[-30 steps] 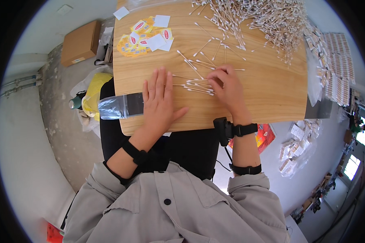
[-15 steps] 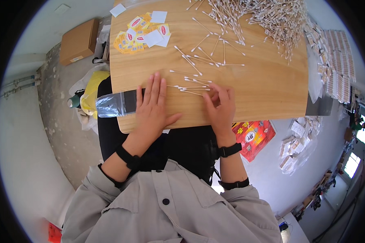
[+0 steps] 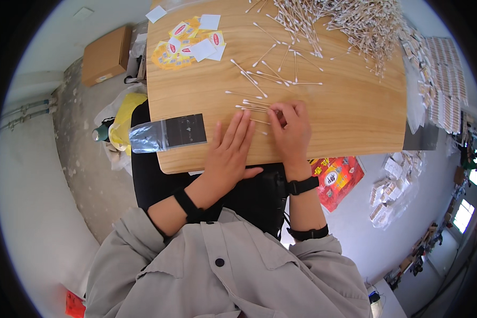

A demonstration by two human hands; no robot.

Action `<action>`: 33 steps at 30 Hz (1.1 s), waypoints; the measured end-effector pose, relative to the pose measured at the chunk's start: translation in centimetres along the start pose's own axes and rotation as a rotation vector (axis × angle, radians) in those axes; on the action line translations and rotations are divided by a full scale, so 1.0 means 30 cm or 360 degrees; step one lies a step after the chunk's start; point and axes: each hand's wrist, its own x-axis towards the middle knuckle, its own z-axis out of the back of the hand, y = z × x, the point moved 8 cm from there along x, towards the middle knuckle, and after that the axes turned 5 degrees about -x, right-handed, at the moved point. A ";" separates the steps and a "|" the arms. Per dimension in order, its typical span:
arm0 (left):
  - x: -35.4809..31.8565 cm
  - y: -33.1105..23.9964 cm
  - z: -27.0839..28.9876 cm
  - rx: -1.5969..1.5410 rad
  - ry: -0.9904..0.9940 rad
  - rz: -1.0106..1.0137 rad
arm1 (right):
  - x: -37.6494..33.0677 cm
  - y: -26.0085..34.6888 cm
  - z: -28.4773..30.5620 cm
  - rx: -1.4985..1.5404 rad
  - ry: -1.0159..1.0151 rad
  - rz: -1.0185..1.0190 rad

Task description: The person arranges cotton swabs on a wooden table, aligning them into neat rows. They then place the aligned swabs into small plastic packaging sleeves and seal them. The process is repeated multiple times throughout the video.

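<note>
My left hand (image 3: 229, 152) lies stretched out on the wooden table (image 3: 350, 119), palm down. Its fingertips reach the lower side of a small row of cotton swabs (image 3: 255, 106), white-tipped with pale sticks. At the right end of that row my right hand (image 3: 292, 130) is closed, thumb and fingers pinched around the stick ends. One swab (image 3: 259, 121) points from the left fingertips toward the right hand. Left of my left hand lies a clear and black zip bag (image 3: 184, 131), partly over the table edge. Loose swabs (image 3: 249, 79) are scattered beyond both hands.
A big heap of cotton swabs (image 3: 363, 32) fills the far right of the table. Yellow printed cards and white paper squares (image 3: 188, 45) lie at the far left. Bundled packs (image 3: 444, 79) sit beyond the right edge. A cardboard box (image 3: 107, 55) stands on the floor at left.
My left hand has moved right, off the zip bag and up to the swabs. My right hand has closed further around their ends, and the swabs are gathered closer together.
</note>
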 end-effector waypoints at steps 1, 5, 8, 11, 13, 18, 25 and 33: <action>0.028 -0.005 -0.002 0.0009 -0.0059 0.0003 | -0.001 -0.001 -0.003 0.0001 0.0023 0.0024; 0.092 0.002 0.013 -0.0002 -0.0168 0.0043 | 0.011 -0.018 0.000 0.0059 0.0070 0.0059; 0.100 0.017 0.014 -0.0008 -0.0170 0.0041 | 0.035 -0.031 0.036 0.0126 0.0134 0.0001; 0.101 0.019 0.016 0.0004 -0.0158 0.0042 | 0.070 -0.069 0.063 0.0112 0.0129 -0.0028; 0.097 0.017 0.009 0.0004 -0.0141 0.0029 | 0.080 -0.089 0.078 0.0069 0.0118 0.0001; 0.076 0.017 0.020 -0.0042 -0.0119 0.0032 | 0.067 -0.085 0.055 0.0115 0.0160 0.0119; 0.151 0.122 0.083 0.0052 -0.0281 0.0168 | 0.064 -0.098 0.065 0.0151 0.0013 0.0044; 0.097 0.043 0.070 -0.0074 -0.0253 0.0091 | 0.106 -0.027 -0.008 -0.0052 0.0120 0.0259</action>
